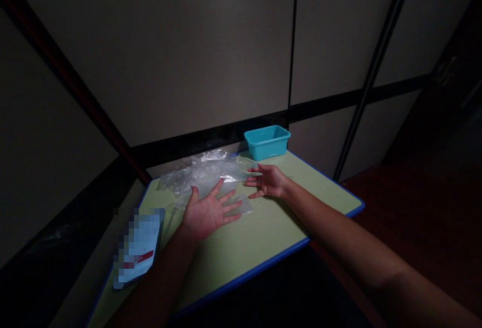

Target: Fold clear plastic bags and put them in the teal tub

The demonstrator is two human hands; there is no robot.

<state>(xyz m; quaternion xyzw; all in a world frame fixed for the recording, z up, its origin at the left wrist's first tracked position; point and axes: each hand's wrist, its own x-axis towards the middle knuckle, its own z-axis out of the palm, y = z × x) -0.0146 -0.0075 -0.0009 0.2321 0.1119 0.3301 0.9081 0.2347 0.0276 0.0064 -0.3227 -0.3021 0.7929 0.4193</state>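
Note:
My left hand point(209, 213) is palm up with its fingers spread, holding nothing. To its right, my right hand point(268, 181) is also open and bare, its fingers apart and pointing left. Beyond and partly behind both hands lie crumpled clear plastic bags point(207, 170) on the table. A corner of the plastic reaches out under the left fingertips; whether they touch it I cannot tell. Behind my right hand, a turquoise plastic basin point(269, 147) stands upright at the table's far edge. No contents show in the part of it I can see.
The small table point(241, 257) has a pale green top and a blue rim. A flat light-blue packet point(141, 252), partly blurred out, lies at its left edge beside my left forearm. Large panelled doors point(211, 57) rise directly behind the table. Dark reddish floor point(391, 192) shows at the right.

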